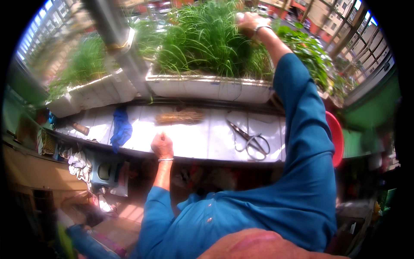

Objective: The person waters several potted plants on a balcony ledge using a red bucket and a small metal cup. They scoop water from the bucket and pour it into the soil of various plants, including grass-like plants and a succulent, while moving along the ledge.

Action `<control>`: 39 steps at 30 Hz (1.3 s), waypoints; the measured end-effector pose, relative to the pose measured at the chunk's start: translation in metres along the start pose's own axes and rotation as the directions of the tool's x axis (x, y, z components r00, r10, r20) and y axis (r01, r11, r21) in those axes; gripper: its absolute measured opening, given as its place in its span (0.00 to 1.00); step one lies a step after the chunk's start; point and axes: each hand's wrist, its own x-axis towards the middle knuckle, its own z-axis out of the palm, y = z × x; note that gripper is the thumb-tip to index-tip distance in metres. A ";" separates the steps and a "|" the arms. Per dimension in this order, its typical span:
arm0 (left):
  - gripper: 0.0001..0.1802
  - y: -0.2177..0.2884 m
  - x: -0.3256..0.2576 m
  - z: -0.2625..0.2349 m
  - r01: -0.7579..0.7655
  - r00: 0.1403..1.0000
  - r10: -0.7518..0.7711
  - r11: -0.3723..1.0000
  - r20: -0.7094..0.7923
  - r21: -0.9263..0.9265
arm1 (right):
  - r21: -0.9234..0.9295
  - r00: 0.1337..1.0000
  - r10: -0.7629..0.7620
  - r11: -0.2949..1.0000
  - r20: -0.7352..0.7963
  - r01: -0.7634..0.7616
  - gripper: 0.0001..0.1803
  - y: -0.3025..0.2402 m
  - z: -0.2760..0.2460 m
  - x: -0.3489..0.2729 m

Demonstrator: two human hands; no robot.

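Note:
My right arm stretches far out over a white planter box full of thin, grassy green plants. At the plants' far right edge, my right hand is closed, with a small pale blurred thing at its fingertips that I cannot make out. My left hand is a fist at the near edge of the white ledge, with nothing seen sticking out of it. Just beyond that fist lies a bundle of dry straw-like stalks. Large scissors rest on the ledge to the right, blades slightly apart.
A blue cloth hangs over the ledge's front edge, left of a small brown piece. Another planter box stands beyond a metal post. Leafy plants grow at right, above a red basin partly behind my sleeve.

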 end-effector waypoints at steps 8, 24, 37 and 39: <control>0.16 0.002 -0.001 0.000 -0.025 0.999 0.025 1.000 -0.023 0.014 | -0.158 0.983 -0.134 0.981 -0.124 0.114 0.22 -0.039 0.014 0.022; 0.16 0.004 -0.002 -0.003 -0.016 0.999 0.016 1.000 -0.039 0.007 | -0.585 0.749 -0.515 0.783 -0.417 0.212 0.26 -0.075 0.069 0.081; 0.17 0.006 0.000 -0.003 -0.023 0.999 0.024 0.999 -0.040 0.040 | -0.350 0.931 -0.092 0.936 -0.352 -0.040 0.30 -0.057 0.003 0.016; 0.18 0.006 0.000 -0.004 -0.020 0.999 0.022 0.999 -0.045 0.042 | -0.132 0.978 0.005 0.991 -0.209 -0.034 0.43 -0.042 -0.017 0.010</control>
